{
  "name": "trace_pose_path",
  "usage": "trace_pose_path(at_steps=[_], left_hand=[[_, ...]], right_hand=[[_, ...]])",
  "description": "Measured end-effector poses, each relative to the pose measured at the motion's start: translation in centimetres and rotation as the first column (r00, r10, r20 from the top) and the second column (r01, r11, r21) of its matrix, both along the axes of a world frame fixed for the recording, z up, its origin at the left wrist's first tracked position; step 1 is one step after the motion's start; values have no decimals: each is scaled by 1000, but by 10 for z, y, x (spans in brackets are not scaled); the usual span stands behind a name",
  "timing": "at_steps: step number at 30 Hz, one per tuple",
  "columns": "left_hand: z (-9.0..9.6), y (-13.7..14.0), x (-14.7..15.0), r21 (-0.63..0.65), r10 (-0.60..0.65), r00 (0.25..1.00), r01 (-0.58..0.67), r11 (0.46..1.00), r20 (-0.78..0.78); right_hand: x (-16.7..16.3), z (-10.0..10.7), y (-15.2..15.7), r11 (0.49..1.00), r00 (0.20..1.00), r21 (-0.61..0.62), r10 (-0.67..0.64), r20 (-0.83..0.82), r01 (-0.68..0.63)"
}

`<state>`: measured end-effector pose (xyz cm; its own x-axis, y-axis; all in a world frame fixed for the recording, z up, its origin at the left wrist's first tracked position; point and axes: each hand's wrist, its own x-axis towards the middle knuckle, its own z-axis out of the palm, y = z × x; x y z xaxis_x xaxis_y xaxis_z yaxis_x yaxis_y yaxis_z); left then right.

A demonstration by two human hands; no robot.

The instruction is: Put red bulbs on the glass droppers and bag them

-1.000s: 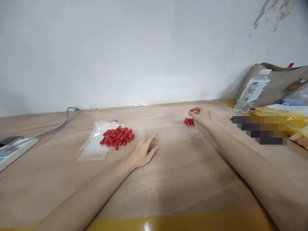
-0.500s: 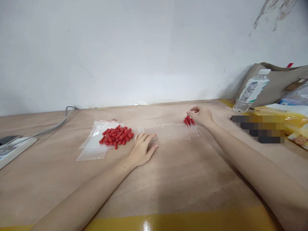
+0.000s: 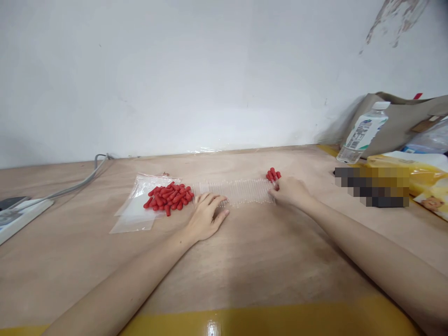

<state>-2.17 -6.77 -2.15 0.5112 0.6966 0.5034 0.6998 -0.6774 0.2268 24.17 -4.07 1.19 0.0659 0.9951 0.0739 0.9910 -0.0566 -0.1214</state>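
Observation:
A row of thin clear tubes lies side by side on the wooden table. My left hand rests palm down over the row's left end, fingers stretched and thumb apart. A heap of red rubber bulbs is just left of it, partly on clear plastic bags. At the row's right end, several tubes bear red bulbs. My right hand lies over the bodies of these capped tubes, its fingers curled and closed together. What its fingertips grip, if anything, is hidden.
A plastic bottle leans by a grey-brown bag at the back right, beside a yellow package. Grey cables run along the left, near a white-edged object. A wall bounds the table behind.
My right hand has come down and nearer, from beside the red bulbs onto the tubes below them, its fingers now curled. The left hand stays in place.

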Motion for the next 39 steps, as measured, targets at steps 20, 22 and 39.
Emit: trace_pose_path(at_steps=[20, 22, 39], left_hand=[[1, -1, 1, 45, 40, 999, -40, 998, -12], [-1, 0, 1, 71, 78, 997, -78, 994, -3], [37, 44, -70, 166, 530, 846, -515, 841, -58]], right_hand=[[-6, -5, 4, 997, 998, 74, -12, -56, 16], [-10, -9, 3, 975, 998, 218, 56, -40, -46], [-35, -51, -14, 541, 707, 617, 707, 35, -571]])
